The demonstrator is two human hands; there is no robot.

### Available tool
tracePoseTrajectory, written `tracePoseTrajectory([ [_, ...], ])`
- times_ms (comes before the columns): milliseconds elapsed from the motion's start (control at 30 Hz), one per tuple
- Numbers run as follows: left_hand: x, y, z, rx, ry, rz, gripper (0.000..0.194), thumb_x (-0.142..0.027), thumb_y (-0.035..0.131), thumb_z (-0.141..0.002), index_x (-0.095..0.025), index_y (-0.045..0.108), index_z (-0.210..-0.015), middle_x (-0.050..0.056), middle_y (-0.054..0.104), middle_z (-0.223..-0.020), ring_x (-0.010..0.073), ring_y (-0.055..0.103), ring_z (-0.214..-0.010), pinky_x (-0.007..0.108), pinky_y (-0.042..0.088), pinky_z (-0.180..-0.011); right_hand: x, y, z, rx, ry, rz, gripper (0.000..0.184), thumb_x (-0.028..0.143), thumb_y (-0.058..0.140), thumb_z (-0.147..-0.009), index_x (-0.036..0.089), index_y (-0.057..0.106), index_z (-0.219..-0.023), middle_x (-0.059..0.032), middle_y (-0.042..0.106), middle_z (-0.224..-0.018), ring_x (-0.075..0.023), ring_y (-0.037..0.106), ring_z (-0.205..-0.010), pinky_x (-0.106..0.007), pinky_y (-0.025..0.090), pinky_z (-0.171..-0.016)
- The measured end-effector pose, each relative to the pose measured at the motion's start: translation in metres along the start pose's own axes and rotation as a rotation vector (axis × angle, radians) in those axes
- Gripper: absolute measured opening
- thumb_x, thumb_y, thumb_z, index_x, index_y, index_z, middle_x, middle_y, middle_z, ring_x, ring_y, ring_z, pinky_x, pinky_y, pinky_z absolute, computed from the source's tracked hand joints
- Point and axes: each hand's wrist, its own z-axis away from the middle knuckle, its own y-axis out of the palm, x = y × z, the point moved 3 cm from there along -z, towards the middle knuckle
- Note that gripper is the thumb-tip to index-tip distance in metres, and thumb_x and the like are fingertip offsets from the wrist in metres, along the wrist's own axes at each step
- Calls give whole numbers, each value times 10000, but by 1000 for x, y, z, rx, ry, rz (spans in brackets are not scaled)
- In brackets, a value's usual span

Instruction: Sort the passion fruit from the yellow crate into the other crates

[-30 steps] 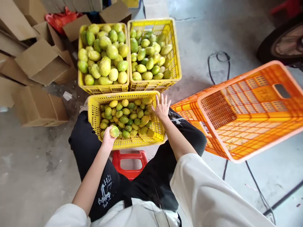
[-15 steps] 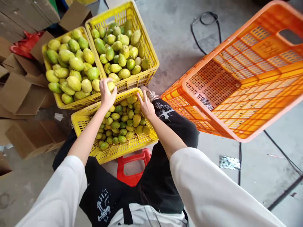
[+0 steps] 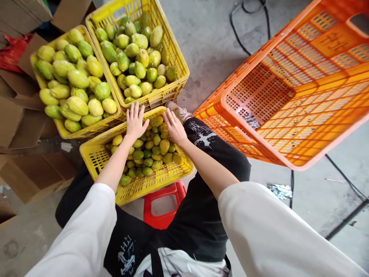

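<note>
Yellow-green fruit (image 3: 164, 146) toward the right edge of the near crate (image 3: 157, 187) look firm but bruisable, best cupped mid-body; left hand (image 3: 134, 124) and right hand (image 3: 175, 127), fingers outstretched by its far edge, grip none

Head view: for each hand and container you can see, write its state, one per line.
Left hand: open, nothing visible in it
Right hand: open, fingertips at the near yellow crate's rim
Near yellow crate: partly filled with fruit
Far left yellow crate: heaped with fruit
Far right yellow crate: partly filled
Orange crate: no fruit visible inside
Cardboard box: flaps open
</note>
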Motion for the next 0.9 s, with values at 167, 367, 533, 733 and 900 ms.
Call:
tracePoseTrajectory([
  [167, 26, -6, 63, 181, 55, -61, 931, -531, 594, -967, -134, 289, -1752, 178, 165, -1841, 387, 56, -1728, 636, -40, -1369, 2, -5, 2, 26, 10, 22, 790, -1, 294, -969, 87, 302, -1754, -164, 252, -1819, -342, 249, -1697, -588, 315, -1342],
  [367, 91, -35, 153, 287, 19, -137, 876, -449, 548, -971, -161, 291, -1758, 173, 190, -1833, 375, 84, -1727, 661, -23, -1362, -1, -5, 2, 48, 19, 54, 830, 0, 358, -932, 104, 311, -1754, -141, 258, -1825, -332, 308, -1676, -539, 366, -1332],
  [533, 107, -4, 204, 367, -33, -90, 973, -546, 632, -934, -116, 305, -1744, 221, 155, -1833, 411, 56, -1722, 650, -24, -1357, -4, -3, 5, 33, 23, 118, 826, -10, 352, -908, 95, 374, -1727, -155, 260, -1822, -368, 455, -1583, -573, 510, -1220],
  [733, 73, 85, 194, 341, -297, 332, 1408, -725, 824, -763, -11, 109, -1742, 355, -30, -1805, 470, -19, -1709, 635, 86, -1356, -4, -2, 10, 78, 66, 233, 816, 34, 374, -917, 177, 424, -1718, -174, 264, -1818, -396, 723, -1205, -590, 669, -932],
  [900, 54, 106, 189, 242, -445, 455, 1282, -606, 922, -744, -212, 238, -1754, 241, -128, -1832, 512, -62, -1694, 649, 177, -1348, -9, 1, 11, 59, 70, 170, 790, 66, 352, -958, 196, 373, -1737, -168, 241, -1827, -417, 698, -1270, -630, 654, -958],
])
